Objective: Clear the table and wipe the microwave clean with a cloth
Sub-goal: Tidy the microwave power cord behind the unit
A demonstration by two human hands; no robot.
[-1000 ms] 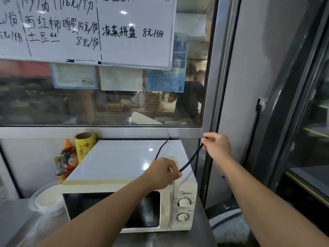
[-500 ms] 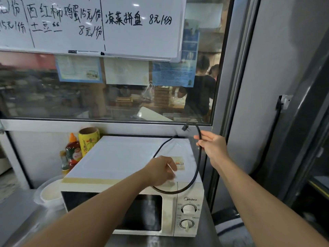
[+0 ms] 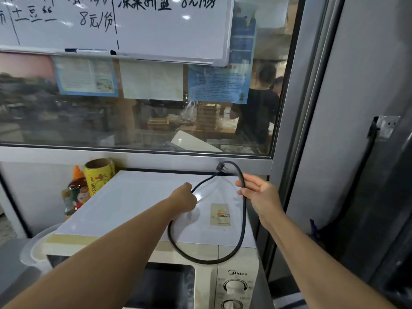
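A looped black power cord (image 3: 243, 224) lay across the white microwave's flat top (image 3: 138, 210); bottles (image 3: 77, 192) and a yellow can (image 3: 99, 177) crowded its far-left side.

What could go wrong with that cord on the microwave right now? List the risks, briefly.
1. The black power cord loops over the front edge of the microwave; it may slide off and hang across the door.
2. The plug sticks up free near the window frame; it might snag or swing if the right hand lets go.
3. With the left hand also gripping the cord, the coil would likely block wiping the top.
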